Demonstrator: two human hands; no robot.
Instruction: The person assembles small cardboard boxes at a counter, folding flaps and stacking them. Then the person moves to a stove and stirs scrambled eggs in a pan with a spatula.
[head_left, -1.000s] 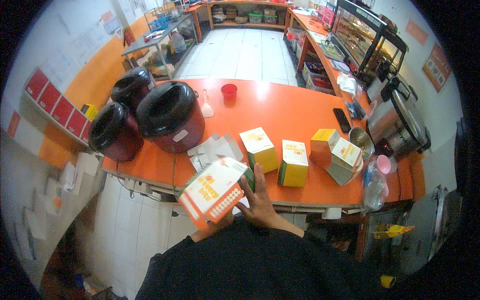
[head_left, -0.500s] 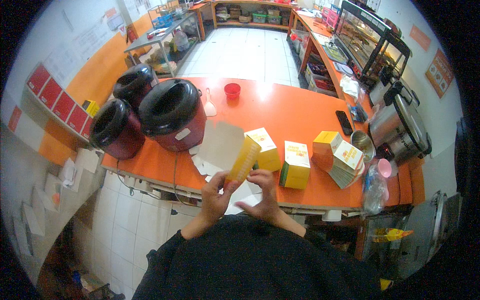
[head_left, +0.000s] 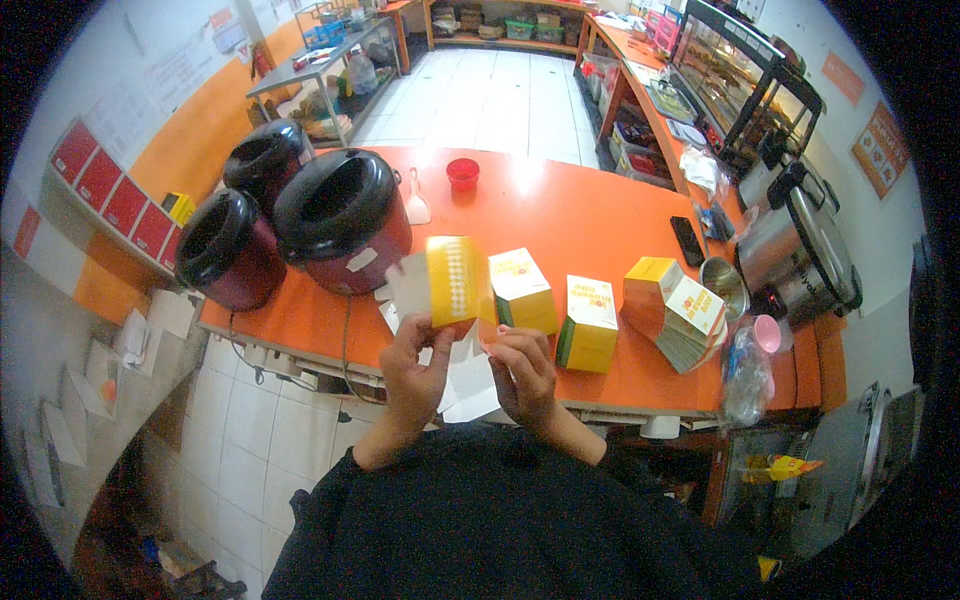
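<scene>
While the box [head_left: 450,280] is extending forward, the left hand [head_left: 410,372] is pinching its near edge; the right hand [head_left: 528,375] is pinching its near-right corner.

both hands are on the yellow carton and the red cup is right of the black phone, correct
Not quite: in the head view the red cup is left of the black phone. The left hand and right hand are indeed on the yellow carton.

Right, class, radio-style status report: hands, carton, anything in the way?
Left hand gripping yellow carton; right hand at its near edge. Carton blurred, fold state unclear. Upright box just beyond right hand, apparently not blocking.
</scene>
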